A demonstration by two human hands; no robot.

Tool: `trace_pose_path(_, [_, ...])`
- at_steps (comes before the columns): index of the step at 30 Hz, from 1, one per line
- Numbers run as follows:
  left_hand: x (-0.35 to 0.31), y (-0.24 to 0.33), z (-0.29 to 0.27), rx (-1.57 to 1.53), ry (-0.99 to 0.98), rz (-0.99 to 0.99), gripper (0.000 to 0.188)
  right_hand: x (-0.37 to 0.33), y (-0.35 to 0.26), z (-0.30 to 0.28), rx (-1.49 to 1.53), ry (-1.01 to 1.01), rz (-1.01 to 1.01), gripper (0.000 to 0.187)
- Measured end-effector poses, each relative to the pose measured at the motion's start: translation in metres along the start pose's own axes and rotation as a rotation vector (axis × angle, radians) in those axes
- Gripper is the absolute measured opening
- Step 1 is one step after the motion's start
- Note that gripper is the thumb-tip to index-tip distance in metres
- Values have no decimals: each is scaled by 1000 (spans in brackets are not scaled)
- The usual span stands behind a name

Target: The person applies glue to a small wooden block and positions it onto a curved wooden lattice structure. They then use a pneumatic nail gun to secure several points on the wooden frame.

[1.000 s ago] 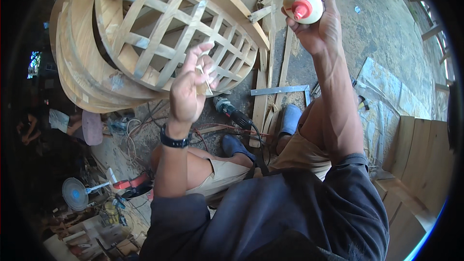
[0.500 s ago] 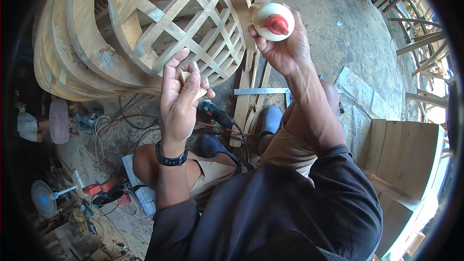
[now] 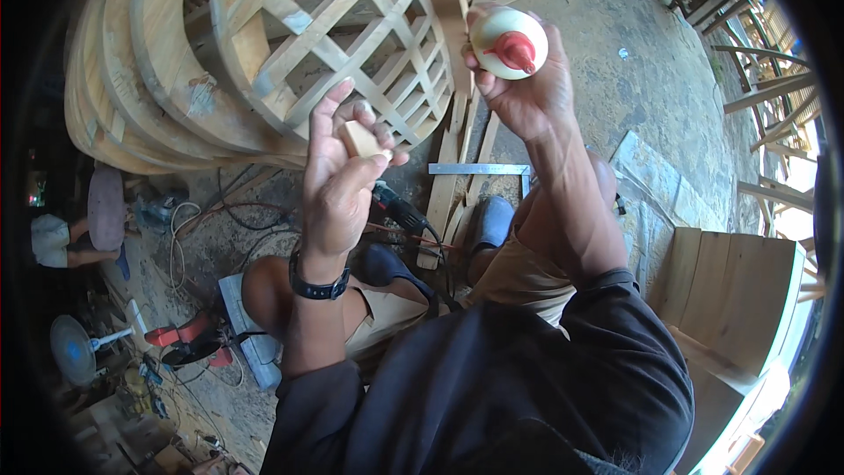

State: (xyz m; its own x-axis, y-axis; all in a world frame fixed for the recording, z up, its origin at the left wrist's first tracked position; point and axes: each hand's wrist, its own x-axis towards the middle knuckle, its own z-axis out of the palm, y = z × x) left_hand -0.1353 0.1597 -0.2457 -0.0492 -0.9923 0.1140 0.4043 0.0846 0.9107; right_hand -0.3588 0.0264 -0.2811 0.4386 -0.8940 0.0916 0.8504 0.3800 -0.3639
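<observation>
- The left hand (image 3: 338, 171) is raised in front of the person, its fingers curled closed around a small pale wooden block (image 3: 362, 139) — the block is pinched between thumb and fingertips, one end showing above them.
- A dark wristwatch (image 3: 318, 285) sits on that wrist.
- The right hand (image 3: 520, 92) is lifted higher and further right, wrapped shut around a white glue bottle (image 3: 505, 42) with a red nozzle cap; the cap faces the camera.
- The two hands are apart — block and bottle do not touch.
- Behind the hands stands a large curved wooden lattice frame (image 3: 338, 40), with more curved wooden pieces (image 3: 132, 79) stacked to its left.
- On the dusty ground between the hands lie a metal square ruler (image 3: 479, 170), loose wooden slats (image 3: 448, 185) and a power tool (image 3: 400, 209) with its cable.
- A small fan (image 3: 75, 347) sits at lower left.
- A wooden panel (image 3: 738, 299) stands at right.
</observation>
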Motion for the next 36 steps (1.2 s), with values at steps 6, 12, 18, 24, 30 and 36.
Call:
trace_pose_path(6, [3, -1, 7, -18, -56, 79, 94, -16, -13, 17, -176, 143, -213, 59])
trace_pose_path(12, [-1, 2, -6, -250, -80, 113, 100, -22, -41, 26, -376, -53, -426, 55])
trace_pose_path(18, [0, 2, -19, -450, -94, 90, 91, -12, -64, 77, -421, -237, -543, 42])
trace_pose_path(24, [-3, -1, -21, -281, -2, 120, 67, 15, -83, 106, -327, -464, -434, 43])
trace_pose_path(30, [-1, -2, -34, -215, 62, 186, 45, 18, -41, 98, -319, -439, -580, 41])
trace_pose_path(36, [-5, -4, -45, -162, 31, 163, 53, 23, -4, 120, -460, -247, -795, 44])
